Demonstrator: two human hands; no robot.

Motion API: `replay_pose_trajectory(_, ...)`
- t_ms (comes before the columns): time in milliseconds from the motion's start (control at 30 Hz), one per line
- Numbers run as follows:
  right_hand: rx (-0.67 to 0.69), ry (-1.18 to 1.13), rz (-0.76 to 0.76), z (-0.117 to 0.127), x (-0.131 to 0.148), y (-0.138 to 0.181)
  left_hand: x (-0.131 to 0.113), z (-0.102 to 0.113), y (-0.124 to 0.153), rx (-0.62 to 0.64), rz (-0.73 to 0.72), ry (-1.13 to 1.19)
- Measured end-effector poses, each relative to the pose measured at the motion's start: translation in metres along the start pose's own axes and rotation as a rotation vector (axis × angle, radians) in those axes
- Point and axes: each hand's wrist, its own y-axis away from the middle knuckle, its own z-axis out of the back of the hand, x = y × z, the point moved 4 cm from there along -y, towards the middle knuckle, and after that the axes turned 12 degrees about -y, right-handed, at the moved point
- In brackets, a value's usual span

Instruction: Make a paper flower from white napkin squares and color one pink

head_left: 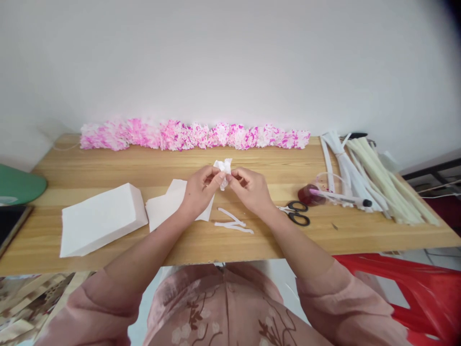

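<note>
Between both hands, above the middle of the wooden table, is a crumpled white paper flower [223, 166]. My left hand [203, 188] pinches it from the left with thumb and fingers. From the right, my right hand [250, 188] pinches the same paper, its fingertips close to the left thumb. White paper sheets [163, 206] lie partly under my left forearm. Just below the hands, several thin white strips [234, 225] rest on the wood. Black-handled scissors [297, 212] lie beside my right wrist.
A thick white paper stack [103, 218] sits at left, near a green container [19, 185]. Pink-and-white paper flowers [194, 135] line the wall side. At right are a jar of dark red liquid [311, 195], a pen-like tool [340, 197], and bundled white and cream strips [391, 182].
</note>
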Motion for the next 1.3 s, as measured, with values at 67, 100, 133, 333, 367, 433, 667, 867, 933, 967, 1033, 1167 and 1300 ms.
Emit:
replay_pose_trajectory(67,0.0,-0.002,0.007,0.0,0.001,0.0,0.0,-0.001,0.0,0.01,0.019,0.007)
replay_pose_trajectory(100,0.001,-0.003,0.011,0.0,0.001,0.001,0.0,-0.001,0.0,0.0,0.03,-0.002)
replay_pose_trajectory(133,0.001,-0.007,0.015,0.0,0.002,0.001,0.0,-0.001,0.0,-0.016,0.036,-0.017)
replay_pose_trajectory(333,-0.01,-0.056,0.004,0.004,-0.001,-0.002,0.008,0.003,-0.004,-0.073,0.087,0.047)
replay_pose_trajectory(367,-0.019,-0.079,-0.011,0.005,-0.003,-0.002,0.01,0.003,-0.005,-0.077,0.117,0.101)
replay_pose_trajectory(433,-0.033,-0.148,-0.069,0.007,-0.008,-0.004,0.013,0.004,-0.007,-0.073,0.176,0.223)
replay_pose_trajectory(667,-0.004,-0.441,-0.272,0.006,-0.019,-0.006,0.011,0.003,-0.007,-0.062,0.218,0.376)
replay_pose_trajectory(867,0.049,-0.136,-0.105,0.006,-0.003,-0.003,0.009,0.001,-0.005,-0.106,0.147,0.275)
replay_pose_trajectory(933,0.05,-0.044,-0.052,0.004,-0.001,-0.003,0.01,0.001,-0.005,-0.11,0.129,0.241)
replay_pose_trajectory(967,0.053,-0.025,-0.033,0.003,0.0,-0.003,0.01,0.001,-0.004,-0.107,0.119,0.231)
replay_pose_trajectory(1033,0.063,-0.02,-0.012,0.002,0.0,-0.003,0.01,0.001,-0.004,-0.078,0.091,0.218)
replay_pose_trajectory(1167,0.064,-0.032,-0.013,0.001,-0.001,-0.002,0.007,-0.002,-0.003,0.005,0.039,0.105)
replay_pose_trajectory(1300,0.065,-0.039,-0.011,0.002,-0.001,-0.002,0.003,0.0,-0.001,-0.028,0.046,-0.031)
